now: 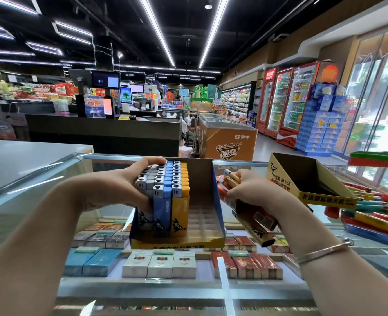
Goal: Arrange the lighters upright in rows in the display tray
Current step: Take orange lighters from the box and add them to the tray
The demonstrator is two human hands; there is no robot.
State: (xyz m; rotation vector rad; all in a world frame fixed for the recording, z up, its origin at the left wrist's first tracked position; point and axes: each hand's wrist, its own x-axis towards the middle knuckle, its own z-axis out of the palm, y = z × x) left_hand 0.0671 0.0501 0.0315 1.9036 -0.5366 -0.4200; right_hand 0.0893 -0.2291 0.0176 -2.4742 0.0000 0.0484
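Both hands work at a display tray (207, 179) of lighters standing on a glass counter (40, 179).

The left hand (124, 185) reaches in from the left with the forearm raised, its fingers curled over the tops and its thumb low against the side of the upright lighters (165, 192), gripping the block of white, blue and yellow rows packed in the tray's left half; the right half of the tray stands bare. The right hand (250, 190), a bracelet (323, 250) on its wrist, is held just right of the tray wall, fingers clenched round a bundle of lighters (245, 208) that slants down and to the right. A second open carton (311, 179) sits further right, beside loose coloured lighters (375, 213) on the glass. Cigarette packs (161, 263) lie under the counter glass.
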